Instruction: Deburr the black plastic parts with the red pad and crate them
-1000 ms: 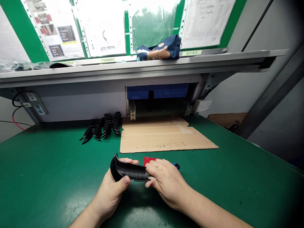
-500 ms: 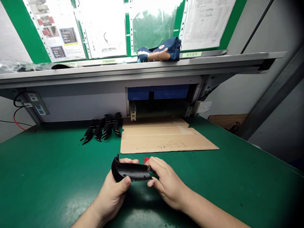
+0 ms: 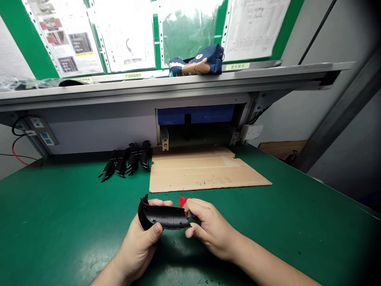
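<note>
And here's the left hand [image 3: 139, 242], closed firmly around the long, curved black plastic shell [image 3: 168, 219], thumb on the near edge, fingers behind! The shell sits up above the green tabletop [image 3: 74, 214], its ribbed hollow side in view, one end curling upward at the left. Over at the other end, the right hand [image 3: 214, 228] has its fingers curled, the thumb a little apart from them, right by the tip. A small glint and a touch of blue show among those fingers; what they grip is mostly hidden, so there's no telling how tightly they close. A flat red piece [image 3: 182, 201] peeks out just behind them. Farther back, glossy black curved parts [image 3: 132, 162] lie beside the flat brown cardboard sheet [image 3: 205, 174].
</note>
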